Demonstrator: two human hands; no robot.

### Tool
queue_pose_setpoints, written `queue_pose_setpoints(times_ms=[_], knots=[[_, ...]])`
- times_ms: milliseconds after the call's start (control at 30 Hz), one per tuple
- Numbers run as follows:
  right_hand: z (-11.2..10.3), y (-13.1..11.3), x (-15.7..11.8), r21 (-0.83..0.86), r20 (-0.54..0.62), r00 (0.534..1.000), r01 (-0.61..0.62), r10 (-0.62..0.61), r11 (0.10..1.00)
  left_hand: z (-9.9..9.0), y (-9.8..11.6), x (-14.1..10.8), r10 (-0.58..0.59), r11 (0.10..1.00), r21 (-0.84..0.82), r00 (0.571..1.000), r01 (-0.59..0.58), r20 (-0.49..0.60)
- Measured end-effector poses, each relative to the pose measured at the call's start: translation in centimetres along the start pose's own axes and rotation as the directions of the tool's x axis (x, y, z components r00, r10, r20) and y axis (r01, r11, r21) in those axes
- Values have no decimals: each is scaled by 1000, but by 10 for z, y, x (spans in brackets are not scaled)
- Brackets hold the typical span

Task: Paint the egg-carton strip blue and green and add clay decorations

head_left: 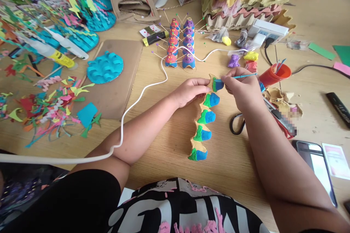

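A cut egg-carton strip (202,116) lies in front of me, its row of cups covered with green and blue, apparently clay or paint. My left hand (193,90) is closed on the far end of the strip, thumb and fingers pinching its bare edge. In my right hand (240,89) is a thin blue modelling tool (248,75), pinched like a pen. Its tip is at the blue part of the farthest cup, mostly hidden by my fingers. Beyond my hands stand red-and-blue carton caterpillars (171,49) and purple-and-blue ones (188,49) with pins stuck in.
A white cable (142,93) crosses over my left forearm to a power strip (266,31). Scissors (237,123), a box cutter (281,116), an orange cup (276,74) and a phone (314,167) are at right. Paper scraps (60,105) and cardboard (115,98) lie left.
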State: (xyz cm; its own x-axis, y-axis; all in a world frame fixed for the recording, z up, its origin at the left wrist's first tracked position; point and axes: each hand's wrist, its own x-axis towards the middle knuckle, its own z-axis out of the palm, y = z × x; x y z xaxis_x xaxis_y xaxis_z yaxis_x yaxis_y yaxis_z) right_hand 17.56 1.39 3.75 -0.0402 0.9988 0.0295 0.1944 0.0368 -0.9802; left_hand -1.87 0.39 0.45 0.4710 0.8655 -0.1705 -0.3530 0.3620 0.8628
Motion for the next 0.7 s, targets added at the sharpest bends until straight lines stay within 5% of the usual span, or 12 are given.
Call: queue_pose_setpoints(times_ms=[367,700], knots=[[4,-10,-7,-94,-13,999,29,-30,995,-5,-5,3,22,1000,-5,999,-22,29],[3,-4,-3,23,-7,999,45,-45,999,-5,-4,3,39,999,-28,999,-38,19]])
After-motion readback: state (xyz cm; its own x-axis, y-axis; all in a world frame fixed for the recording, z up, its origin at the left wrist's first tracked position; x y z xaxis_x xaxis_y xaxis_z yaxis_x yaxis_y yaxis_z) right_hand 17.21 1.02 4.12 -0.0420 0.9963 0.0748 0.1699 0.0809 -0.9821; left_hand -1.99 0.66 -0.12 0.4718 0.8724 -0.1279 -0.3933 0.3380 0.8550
